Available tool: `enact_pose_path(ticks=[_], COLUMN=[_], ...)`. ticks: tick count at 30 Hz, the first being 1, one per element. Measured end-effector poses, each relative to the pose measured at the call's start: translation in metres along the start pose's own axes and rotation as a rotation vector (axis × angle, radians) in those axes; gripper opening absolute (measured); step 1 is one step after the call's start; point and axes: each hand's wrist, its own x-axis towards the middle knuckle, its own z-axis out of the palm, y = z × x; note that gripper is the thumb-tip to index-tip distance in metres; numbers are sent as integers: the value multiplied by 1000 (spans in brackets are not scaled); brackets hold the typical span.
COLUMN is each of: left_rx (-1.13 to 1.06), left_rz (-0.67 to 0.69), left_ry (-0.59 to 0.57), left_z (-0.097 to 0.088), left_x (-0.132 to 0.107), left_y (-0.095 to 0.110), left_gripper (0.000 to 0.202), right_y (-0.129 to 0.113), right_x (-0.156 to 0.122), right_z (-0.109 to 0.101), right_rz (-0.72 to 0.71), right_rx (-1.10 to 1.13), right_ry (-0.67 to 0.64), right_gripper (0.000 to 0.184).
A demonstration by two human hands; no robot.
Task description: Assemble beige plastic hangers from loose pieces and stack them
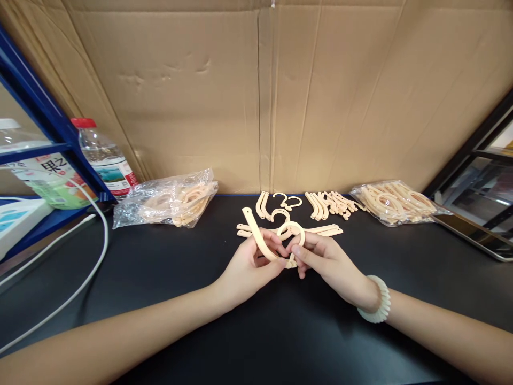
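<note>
My left hand (250,264) is closed around a curved beige plastic hanger arm (256,235) that slants up to the left. My right hand (320,259) pinches a beige plastic hook ring (292,231), and the two parts meet between my fingertips over the black table (160,278). A white beaded bracelet (377,299) sits on my right wrist. Just behind my hands lie an assembled beige hanger (328,231), loose hooks (289,201) and curved arms (262,205), and a pile of hanger parts (331,205).
A clear plastic bag of beige parts (172,200) lies at the left, another bag (395,202) at the right. Cardboard (256,96) walls the back. A water bottle (106,158), a blue shelf frame (44,112) and a white cable (92,251) are at the left. A tablet (476,235) lies far right.
</note>
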Motion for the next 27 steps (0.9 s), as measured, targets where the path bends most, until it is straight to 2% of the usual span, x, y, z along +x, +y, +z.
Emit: enact_pose_path(ticks=[3, 5, 7, 10, 12, 15, 19, 27], left_rx=[15, 51, 71, 58, 48, 52, 71, 73], left_rz=[-18, -24, -37, -66, -82, -92, -87, -100], left_ry=[-75, -58, -19, 19, 42, 64, 100, 102], left_z=[-1, -2, -2, -2, -2, 0, 1, 2], left_x=[1, 2, 2, 1, 2, 3, 3, 2], left_y=[0, 1, 3, 6, 7, 8, 8, 10], left_gripper=[18, 14, 12, 14, 15, 13, 12, 14], right_y=[1, -1, -5, -13, -15, -10, 6, 23], right_x=[-1, 1, 7, 19, 29, 42, 57, 71], right_z=[1, -4, -17, -50, -75, -103, -116, -119], right_rz=[-19, -59, -163, -403, -522, -513, -499, -494], right_rx=[9, -23, -160, -651, -1025, -1318, -1417, -1418], right_ry=[-21, 1, 71, 193, 138, 56, 32, -5], right_gripper=[30, 31, 30, 18, 17, 19, 17, 15])
